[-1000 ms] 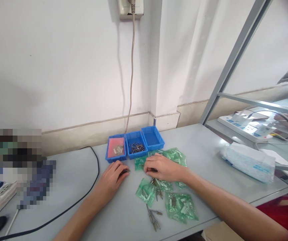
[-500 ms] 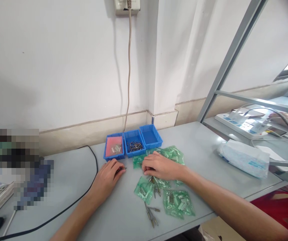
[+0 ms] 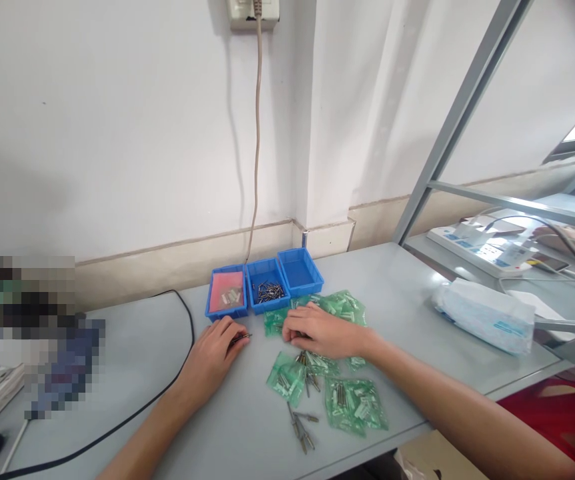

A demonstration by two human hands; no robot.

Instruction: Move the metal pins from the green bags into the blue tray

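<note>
My left hand (image 3: 219, 349) rests on the table in front of the blue trays, its fingers closed on several thin metal pins (image 3: 241, 337) whose tips poke out. My right hand (image 3: 312, 331) lies over the green plastic bags (image 3: 347, 308), its fingers curled down; what they may grip is hidden. Below it, more metal pins (image 3: 312, 381) stick out. A small green bag (image 3: 286, 380) and a larger one (image 3: 356, 405) lie nearer me, both with metal pieces inside. Several loose metal pins with thicker ends (image 3: 301, 428) lie at the table's near side.
Behind my hands stand three blue trays: one with a pink sheet (image 3: 220, 291), one with dark metal pins (image 3: 270, 292), and one farther right (image 3: 301, 273). A black cable (image 3: 152, 400) crosses the left side. A white-and-blue packet (image 3: 485, 315) lies right, by a metal frame (image 3: 460, 127).
</note>
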